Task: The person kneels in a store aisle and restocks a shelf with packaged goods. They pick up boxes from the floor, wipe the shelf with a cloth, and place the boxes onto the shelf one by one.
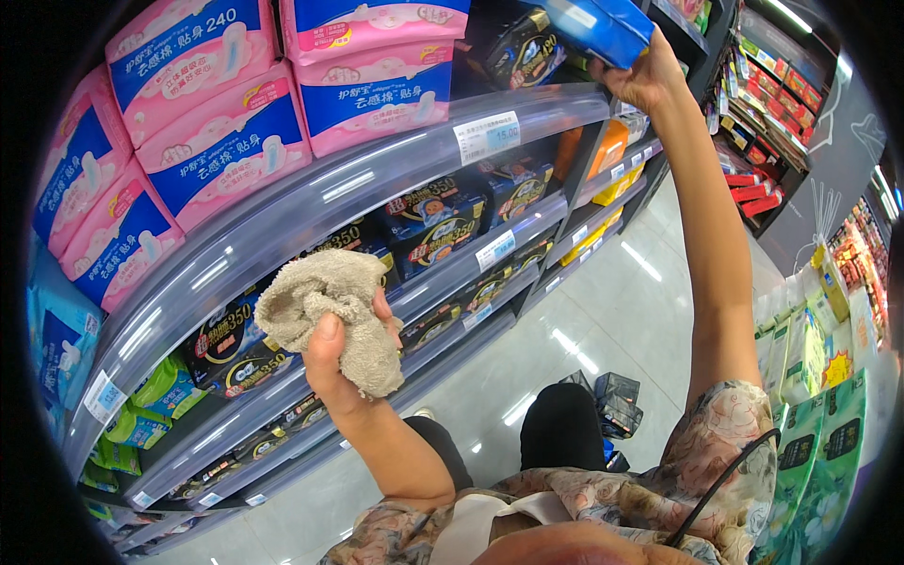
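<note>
My left hand (332, 367) is closed around a crumpled beige terry cloth (371, 353), in front of the shelf's middle tiers. Stretched far up to the right, my right hand (646, 81) grips the end of a blue soft package (600, 30) at the upper shelf. Beside that package, a black sanitary pad pack (522, 53) leans at a tilt. A clear plastic shelf edge strip (395, 159) with price labels runs below both packs. Pink and blue sanitary pad packs (219, 120) are stacked to the left on the same tier.
Lower tiers hold black pad packs (438, 233) and green packs (166, 388). Several dark packages (618, 402) lie on the tiled floor (565, 325) by my knee. Green tissue packs (809, 452) are stacked close on my right. A further shelf (777, 92) stands beyond.
</note>
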A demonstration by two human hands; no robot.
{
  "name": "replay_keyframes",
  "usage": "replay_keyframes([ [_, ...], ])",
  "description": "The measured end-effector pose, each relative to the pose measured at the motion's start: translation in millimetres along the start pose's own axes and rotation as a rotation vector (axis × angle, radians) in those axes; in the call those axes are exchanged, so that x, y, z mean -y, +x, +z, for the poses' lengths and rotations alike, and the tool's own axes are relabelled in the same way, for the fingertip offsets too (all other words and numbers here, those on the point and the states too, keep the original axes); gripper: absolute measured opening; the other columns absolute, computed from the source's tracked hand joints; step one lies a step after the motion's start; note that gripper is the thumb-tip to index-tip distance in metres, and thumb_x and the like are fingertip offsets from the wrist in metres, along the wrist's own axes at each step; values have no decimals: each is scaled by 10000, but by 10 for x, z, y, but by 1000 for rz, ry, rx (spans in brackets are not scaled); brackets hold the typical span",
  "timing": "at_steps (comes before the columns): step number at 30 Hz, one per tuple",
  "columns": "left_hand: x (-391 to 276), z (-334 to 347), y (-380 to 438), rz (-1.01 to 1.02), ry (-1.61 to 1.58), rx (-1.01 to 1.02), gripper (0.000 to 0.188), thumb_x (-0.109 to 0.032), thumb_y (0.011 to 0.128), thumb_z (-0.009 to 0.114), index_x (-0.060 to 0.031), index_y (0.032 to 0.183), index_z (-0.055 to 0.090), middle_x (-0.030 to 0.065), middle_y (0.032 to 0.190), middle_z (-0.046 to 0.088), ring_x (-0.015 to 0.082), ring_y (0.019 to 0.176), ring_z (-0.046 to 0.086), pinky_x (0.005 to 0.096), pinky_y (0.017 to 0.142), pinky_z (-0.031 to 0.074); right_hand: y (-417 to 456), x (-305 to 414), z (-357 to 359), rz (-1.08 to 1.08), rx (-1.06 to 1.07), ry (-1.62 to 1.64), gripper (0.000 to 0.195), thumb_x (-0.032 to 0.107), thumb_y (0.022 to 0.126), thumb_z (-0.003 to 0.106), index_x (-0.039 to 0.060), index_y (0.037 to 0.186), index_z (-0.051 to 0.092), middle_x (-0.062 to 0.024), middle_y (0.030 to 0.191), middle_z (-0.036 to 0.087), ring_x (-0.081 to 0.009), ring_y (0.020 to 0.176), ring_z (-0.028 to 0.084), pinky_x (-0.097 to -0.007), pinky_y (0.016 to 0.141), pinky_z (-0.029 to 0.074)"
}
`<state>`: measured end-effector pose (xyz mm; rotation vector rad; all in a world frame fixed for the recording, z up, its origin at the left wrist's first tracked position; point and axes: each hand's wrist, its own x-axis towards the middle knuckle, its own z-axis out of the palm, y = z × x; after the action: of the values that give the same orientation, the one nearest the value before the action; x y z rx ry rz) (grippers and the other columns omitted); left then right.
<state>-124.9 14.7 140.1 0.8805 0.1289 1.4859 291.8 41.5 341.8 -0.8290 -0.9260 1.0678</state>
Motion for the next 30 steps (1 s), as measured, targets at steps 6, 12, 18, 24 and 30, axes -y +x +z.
replay_keyframes([
  [6,7,27,7,20,60,55,531,-368,849,531,91,1112,496,213,820,584,222,604,560,288,425,450,-922,-426,118,-323,-242,170,554,469,956,462,29,1294,436,-185,1290,521,-334,1093,547,-488,927,460],
  [12,-52,3,-14,108,205,38,631,-458,877,479,74,1214,451,213,871,577,201,611,537,268,456,424,-2442,-1005,-729,-355,-518,124,480,360,881,587,56,1244,509,-139,1223,595,-284,1047,626,-412,824,569],
  [18,-20,-161,72,58,419,210,711,-497,869,462,118,1226,476,213,965,588,195,625,480,262,550,371,-4326,-2219,-1998,42,-1069,-1,398,413,792,686,159,1079,579,-19,889,617,-148,763,625,-293,584,527],
  [24,62,-127,170,30,428,329,784,-532,801,514,159,1171,496,168,848,534,189,601,454,267,551,365,-5351,-3144,-2304,294,-1528,-131,531,324,699,768,91,1092,497,-55,862,566,-183,751,608,-325,530,549],
  [30,263,124,-51,6,484,257,697,-520,845,512,85,1189,483,186,838,557,195,561,509,257,493,409,-5591,-3688,-2423,14,-1462,-575,557,140,701,787,18,1133,456,-114,964,587,-199,770,613,-354,559,566],
])
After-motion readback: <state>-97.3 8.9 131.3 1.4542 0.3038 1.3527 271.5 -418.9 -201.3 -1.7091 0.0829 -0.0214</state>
